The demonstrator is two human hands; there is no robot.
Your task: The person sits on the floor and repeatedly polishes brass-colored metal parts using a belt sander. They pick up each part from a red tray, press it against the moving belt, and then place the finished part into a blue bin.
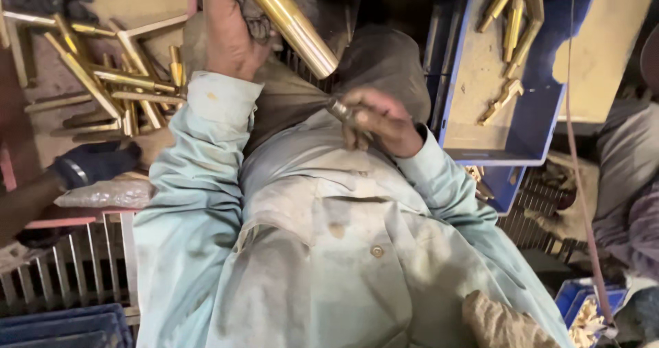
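Note:
My left hand [230, 32] is raised at the top centre and grips a thick polished brass tube [292, 22] together with a scrap of dark rag. The tube slants down to the right. My right hand [381, 118] is below it, closed on a small brass fitting [341, 109] and pinching a fold of grey-brown cloth [384, 63] that is pulled taut across my lap. My light blue shirt sleeves fill the lower part of the view.
Several brass rods and angled pieces [117, 80] lie on a board at left. A co-worker's dark-gloved hand [96, 163] rests there. A blue tray [528, 125] with several brass fittings sits at right, beside another person's leg [628, 176]. Metal grating [62, 272] is below.

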